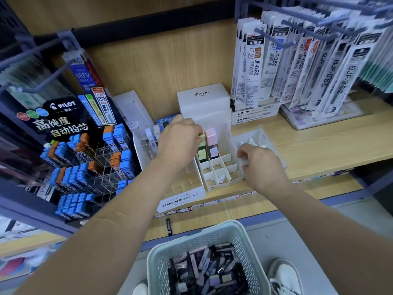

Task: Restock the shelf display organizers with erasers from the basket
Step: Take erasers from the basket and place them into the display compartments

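On shelf (319,145): your left hand (179,142) pinches green eraser (202,153) in organizer (219,177).
Your right hand (262,165): curled, seemingly gripping organizer's wall.

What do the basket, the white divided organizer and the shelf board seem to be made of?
Basket: probably moulded plastic, pale green, matt; walls are a regular perforated lattice.
White divided organizer: seemingly thin cardboard, matt; flat slotted dividers.
Shelf board: light wood-grain surface, perhaps laminate; smooth, slight sheen.
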`<state>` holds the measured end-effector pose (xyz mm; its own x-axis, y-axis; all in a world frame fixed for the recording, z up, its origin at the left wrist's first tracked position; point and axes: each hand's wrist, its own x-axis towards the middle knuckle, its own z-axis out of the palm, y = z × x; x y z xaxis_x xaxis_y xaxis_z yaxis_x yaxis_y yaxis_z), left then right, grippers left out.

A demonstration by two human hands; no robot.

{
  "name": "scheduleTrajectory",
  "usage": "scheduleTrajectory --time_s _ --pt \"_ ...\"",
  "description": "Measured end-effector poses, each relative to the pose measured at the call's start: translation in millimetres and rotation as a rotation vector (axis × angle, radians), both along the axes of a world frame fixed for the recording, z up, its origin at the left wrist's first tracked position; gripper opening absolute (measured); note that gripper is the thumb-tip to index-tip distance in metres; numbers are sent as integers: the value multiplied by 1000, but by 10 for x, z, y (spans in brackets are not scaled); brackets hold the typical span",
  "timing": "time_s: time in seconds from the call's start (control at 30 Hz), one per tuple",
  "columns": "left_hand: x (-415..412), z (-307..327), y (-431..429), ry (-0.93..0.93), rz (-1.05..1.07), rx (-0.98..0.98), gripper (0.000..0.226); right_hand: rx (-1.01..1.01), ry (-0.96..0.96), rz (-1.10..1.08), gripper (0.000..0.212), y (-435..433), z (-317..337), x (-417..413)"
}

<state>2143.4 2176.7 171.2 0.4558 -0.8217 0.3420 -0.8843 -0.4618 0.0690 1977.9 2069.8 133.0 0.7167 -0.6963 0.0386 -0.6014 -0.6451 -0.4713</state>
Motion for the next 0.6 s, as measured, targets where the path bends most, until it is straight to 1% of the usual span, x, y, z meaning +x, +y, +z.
scheduleTrajectory --time_s 0.07,0.17,0.23,0.3,0.37,0.47,0.53,0.6 --pt "-13 -1 2 -14 3 17 21 -1 -13 -5 31 -16 -15 -6" --pt "-19 25 66 -9 -40 -16 21 -17 -57 15 24 -25 -35 -24" --pt "-46 64 160 -6 -94 -67 16 -55 -126 34 19 -24 -30 -37" --pt "-132 119 324 16 -133 -89 19 -78 -213 69 11 15 28 -38" --pt "-276 170 561 117 -157 -56 24 -47 -295 120 3 116 118 -40" --pt "-512 138 975 334 -147 -3 18 67 -385 183 5 376 208 -68" --pt "-633 -36 1246 478 -93 23 16 121 -370 243 8 583 151 -108" --pt "-693 -374 1506 577 22 88 15 185 -302 314 11 797 6 -155"
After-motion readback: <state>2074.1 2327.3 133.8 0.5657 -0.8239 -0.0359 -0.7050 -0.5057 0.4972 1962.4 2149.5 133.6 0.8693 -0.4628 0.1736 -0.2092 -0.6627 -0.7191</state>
